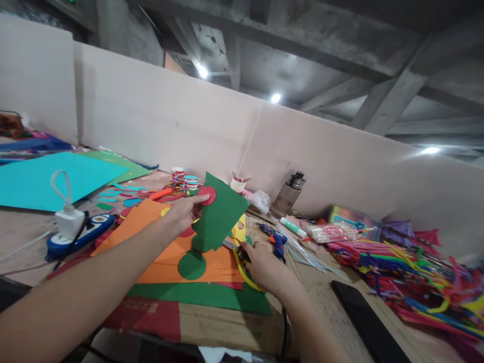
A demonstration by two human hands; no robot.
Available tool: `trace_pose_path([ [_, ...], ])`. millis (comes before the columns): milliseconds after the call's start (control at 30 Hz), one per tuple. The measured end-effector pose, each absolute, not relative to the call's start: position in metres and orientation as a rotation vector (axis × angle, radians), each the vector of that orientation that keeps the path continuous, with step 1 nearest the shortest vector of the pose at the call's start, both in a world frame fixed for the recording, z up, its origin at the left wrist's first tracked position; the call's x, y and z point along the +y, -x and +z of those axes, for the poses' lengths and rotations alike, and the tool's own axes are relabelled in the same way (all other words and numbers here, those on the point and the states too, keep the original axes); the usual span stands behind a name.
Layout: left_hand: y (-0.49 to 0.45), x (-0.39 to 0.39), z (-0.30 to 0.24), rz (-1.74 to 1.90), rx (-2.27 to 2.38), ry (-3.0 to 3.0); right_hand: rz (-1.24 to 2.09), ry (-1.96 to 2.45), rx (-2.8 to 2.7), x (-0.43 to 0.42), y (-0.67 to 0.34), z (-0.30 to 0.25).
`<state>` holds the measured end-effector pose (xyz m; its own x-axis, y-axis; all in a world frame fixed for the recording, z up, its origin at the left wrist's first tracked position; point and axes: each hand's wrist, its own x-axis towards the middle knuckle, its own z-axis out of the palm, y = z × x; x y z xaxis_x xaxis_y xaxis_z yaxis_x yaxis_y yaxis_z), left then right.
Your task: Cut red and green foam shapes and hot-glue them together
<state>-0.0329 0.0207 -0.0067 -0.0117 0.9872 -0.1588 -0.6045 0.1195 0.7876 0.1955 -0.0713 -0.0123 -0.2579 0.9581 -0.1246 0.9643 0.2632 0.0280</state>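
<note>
One cup [237, 185] holds sticks [242, 178] near the green sheet [221, 217].

A cyan sheet [49, 179] and power strip [81, 233] lie left on the bench [227, 327]; a bottle [289, 194] stands by the wall [340, 166]; pipe cleaners [412, 272] and a phone [365, 320] lie right.

Three ceiling lamps [203, 72] give even, moderately bright light from above, beyond the partition [159, 121]. Each blooms into a small white glare, and the one at far right is smeared. Shadows on the worktop [212, 327] are soft and short, darkest under the green sheet [221, 212]. The centre, around the left hand [183, 213], is fairly sharp. The wide lens bends the partition and stretches the forearms at the bottom edge, where detail goes soft.
</note>
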Motion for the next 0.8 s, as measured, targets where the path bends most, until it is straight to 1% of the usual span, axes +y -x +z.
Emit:
trace_pose_path([
  [67,0.033,0.021,-0.007,1.397,0.818,-0.579,-0.070,-1.868,2.413,-0.069,-0.194,-0.015],
  [167,0.035,0.026,-0.010,1.428,0.796,-0.565,-0.163,-2.003,2.515,-0.065,-0.194,-0.010],
  [333,0.037,0.029,-0.015,1.544,0.791,-0.518,-0.131,-2.389,2.601,-0.056,-0.202,-0.001],
  [400,0.035,0.027,-0.015,1.600,0.783,-0.509,-0.204,-2.525,2.676,-0.054,-0.204,-0.001],
  [467,0.031,0.024,-0.015,1.647,0.797,-0.521,-0.383,-2.584,2.839,-0.056,-0.202,0.000],
  [500,0.029,0.022,-0.015,1.666,0.808,-0.537,-0.531,-2.569,2.921,-0.059,-0.199,0.001],
  [567,0.026,0.019,-0.016,1.684,0.813,-0.586,-0.952,-2.460,3.023,-0.068,-0.189,0.002],
  [633,0.021,0.015,-0.015,1.679,0.808,-0.619,-1.465,-2.311,2.918,-0.078,-0.175,0.003],
  [667,0.019,0.013,-0.014,1.672,0.806,-0.620,-1.663,-2.286,2.817,-0.083,-0.168,0.003],
  [700,0.018,0.010,-0.013,1.662,0.803,-0.612,-1.766,-2.231,2.762,-0.087,-0.163,0.003],
  [800,0.012,0.002,-0.008,1.641,0.789,-0.556,-1.800,-2.216,2.663,-0.094,-0.152,0.002],
])
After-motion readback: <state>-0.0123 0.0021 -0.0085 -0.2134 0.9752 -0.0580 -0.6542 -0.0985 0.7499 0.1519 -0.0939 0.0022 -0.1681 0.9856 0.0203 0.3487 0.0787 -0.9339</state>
